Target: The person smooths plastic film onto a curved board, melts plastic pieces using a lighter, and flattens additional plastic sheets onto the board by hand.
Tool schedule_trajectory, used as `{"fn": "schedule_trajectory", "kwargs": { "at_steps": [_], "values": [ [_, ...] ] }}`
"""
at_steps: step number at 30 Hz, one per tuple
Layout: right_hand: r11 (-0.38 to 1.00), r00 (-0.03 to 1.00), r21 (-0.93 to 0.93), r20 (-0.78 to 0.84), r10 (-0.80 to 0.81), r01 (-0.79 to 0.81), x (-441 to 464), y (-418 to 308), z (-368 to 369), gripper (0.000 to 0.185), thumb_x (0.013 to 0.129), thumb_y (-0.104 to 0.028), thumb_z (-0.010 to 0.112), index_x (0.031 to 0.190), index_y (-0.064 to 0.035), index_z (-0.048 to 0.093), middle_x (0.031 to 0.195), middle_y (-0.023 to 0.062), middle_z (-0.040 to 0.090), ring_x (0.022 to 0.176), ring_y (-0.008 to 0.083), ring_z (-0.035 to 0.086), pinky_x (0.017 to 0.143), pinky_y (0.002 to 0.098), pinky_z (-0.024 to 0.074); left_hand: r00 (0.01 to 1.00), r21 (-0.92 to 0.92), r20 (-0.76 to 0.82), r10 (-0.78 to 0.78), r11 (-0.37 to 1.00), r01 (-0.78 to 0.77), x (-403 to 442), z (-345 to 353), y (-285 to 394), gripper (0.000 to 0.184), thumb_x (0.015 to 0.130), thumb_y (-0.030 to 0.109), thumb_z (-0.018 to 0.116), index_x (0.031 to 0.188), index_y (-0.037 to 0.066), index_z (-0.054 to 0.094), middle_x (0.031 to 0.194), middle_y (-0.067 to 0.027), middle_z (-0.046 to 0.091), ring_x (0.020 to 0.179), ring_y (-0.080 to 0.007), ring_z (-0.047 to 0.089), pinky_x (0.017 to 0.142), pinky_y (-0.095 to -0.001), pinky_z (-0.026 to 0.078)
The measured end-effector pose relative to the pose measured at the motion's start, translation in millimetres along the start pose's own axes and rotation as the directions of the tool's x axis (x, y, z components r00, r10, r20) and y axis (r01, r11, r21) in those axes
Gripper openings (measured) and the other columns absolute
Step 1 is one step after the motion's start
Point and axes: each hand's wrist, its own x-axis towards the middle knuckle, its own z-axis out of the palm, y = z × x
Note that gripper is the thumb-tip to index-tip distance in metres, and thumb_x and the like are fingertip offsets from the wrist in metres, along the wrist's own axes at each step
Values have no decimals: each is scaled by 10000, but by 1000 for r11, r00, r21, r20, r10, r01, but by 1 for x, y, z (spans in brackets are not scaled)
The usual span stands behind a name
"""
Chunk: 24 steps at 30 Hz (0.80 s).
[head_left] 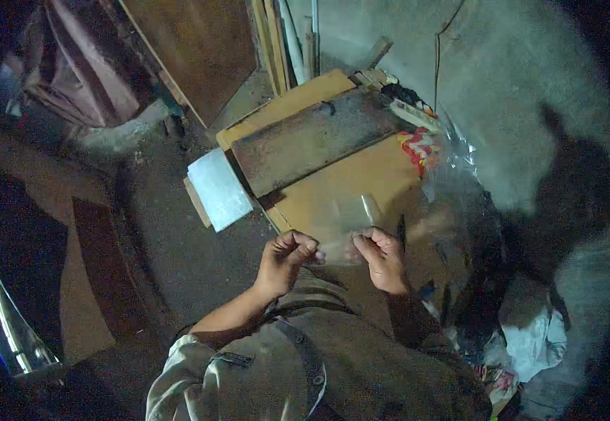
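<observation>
A clear, thin plastic sheet or bag (340,228) is stretched between my two hands above a tan work surface (340,184). My left hand (284,261) pinches its near left edge between thumb and fingers. On the other side, my right hand (382,259) closes on the near right edge in the same way. The plastic is so see-through that its outline is hard to follow; a bright glint shows near its right side. Beyond it, a dark, worn board (312,140) lies across the work surface.
A stack of whitish sheets (221,189) sits left of the work surface. At its right are a red and yellow packet (419,149) and crumpled clear plastic (463,151). Wooden strips (273,49) lean at the back. A grey wall (522,63) stands right; a white bag (533,344) lies lower right.
</observation>
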Motion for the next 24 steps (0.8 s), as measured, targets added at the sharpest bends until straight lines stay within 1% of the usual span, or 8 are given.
{"fn": "schedule_trajectory", "kwargs": {
  "at_steps": [2,5,8,10,14,16,19,24],
  "values": [
    [999,1000,46,2,-9,9,1,-4,7,170,915,-159,561,937,4,606,758,23,613,691,90,562,663,240,447,1000,-28,-17,-13,1000,12,-2,-6,-4,97,927,102,551,927,12,588,817,-62,641,771,-141,605,729,-298,489],
    [995,997,-71,32,67,-65,0,-16,16,162,913,-157,564,941,-3,607,745,17,606,685,95,558,660,242,448,999,-69,-30,31,997,-33,-7,-6,11,94,905,117,583,882,30,609,816,-33,632,752,-105,569,684,-265,459],
    [983,1000,-180,-23,18,-22,0,-16,23,185,908,-162,574,1015,-13,599,826,11,607,748,101,556,666,254,432,999,19,-11,-39,999,39,-12,-10,22,120,907,138,585,877,25,611,814,-31,634,745,-103,568,688,-263,455],
    [999,997,-42,-72,23,-26,2,-21,33,248,897,-185,590,1069,-6,584,824,2,600,744,113,562,667,254,440,1000,149,15,12,989,-14,-11,-18,16,129,913,131,584,894,9,619,812,-35,645,734,-101,575,703,-265,470],
    [994,985,-92,-157,-68,54,4,-3,30,220,886,-100,594,1077,11,593,911,35,624,784,110,577,721,258,473,991,181,131,23,982,-47,-13,-27,10,131,907,134,593,926,7,616,842,-43,644,743,-108,583,720,-267,473],
    [997,997,-18,-27,69,-69,5,-31,37,245,878,-78,597,1104,16,586,918,38,624,786,109,578,721,247,468,995,44,98,29,998,-33,-13,-22,13,133,907,134,590,927,5,615,852,-47,646,737,-112,588,717,-267,474],
    [989,987,-148,153,47,-24,3,-28,37,257,886,-99,583,1116,15,574,882,36,625,768,103,573,702,227,456,999,-89,38,-9,996,13,-12,-19,27,132,906,132,591,915,3,614,867,-48,642,739,-112,591,713,-272,480],
    [991,993,-76,43,114,-110,1,-26,38,249,898,-140,578,1098,9,570,871,62,634,727,118,581,673,247,468,997,116,81,8,993,-18,-13,-25,30,152,892,157,618,875,6,625,779,-31,634,722,-109,588,685,-268,479]
  ]
}}
